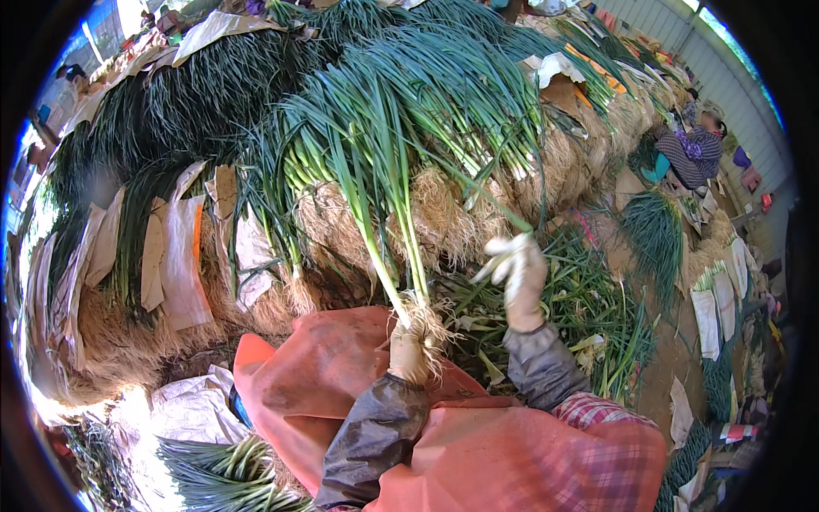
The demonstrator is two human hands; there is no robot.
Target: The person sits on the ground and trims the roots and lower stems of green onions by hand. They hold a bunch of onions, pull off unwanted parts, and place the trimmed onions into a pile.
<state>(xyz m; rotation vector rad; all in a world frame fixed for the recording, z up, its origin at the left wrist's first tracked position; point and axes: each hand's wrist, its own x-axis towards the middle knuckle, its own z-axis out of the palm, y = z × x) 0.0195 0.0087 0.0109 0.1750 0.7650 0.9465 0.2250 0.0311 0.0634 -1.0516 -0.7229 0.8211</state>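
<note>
My left hand (408,352), in a soiled pale glove, is closed around the root end of a few green onions (416,256); their leaves point up and away over the pile. Pale stringy roots (435,323) spill out beside the glove. To the right my right hand (523,275), also gloved, is raised over a heap of loose green leaves (569,288). A green leaf (499,208) reaches to its fingertips; whether they grip it cannot be told. A red-orange apron (486,461) covers my lap.
Rooted green onion bundles (473,109) are stacked ahead, and more with paper wraps (182,262) stand at left. Another bundle (230,473) lies at lower left beside a pale sack (195,403). A person (694,150) sits at the upper right near another bundle (652,230).
</note>
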